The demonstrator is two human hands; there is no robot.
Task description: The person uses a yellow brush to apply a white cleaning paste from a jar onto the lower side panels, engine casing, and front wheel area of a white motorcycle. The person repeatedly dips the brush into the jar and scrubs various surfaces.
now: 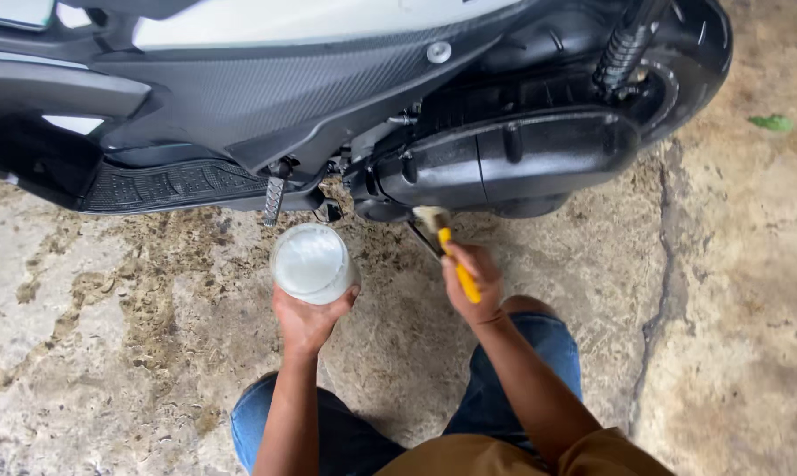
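Note:
My left hand holds a clear plastic cup of white foamy liquid, just below the scooter's footrest peg. My right hand grips a yellow-handled brush, its pale bristles touching the underside of the black engine cover. Both hands are low, close to the scooter's underside, about a hand's width apart. My knees in blue jeans show below the hands.
The scooter fills the top of the view: black footboard at left, rear wheel and shock spring at right. The ground is stained, wet concrete with a crack at right. A green leaf lies far right.

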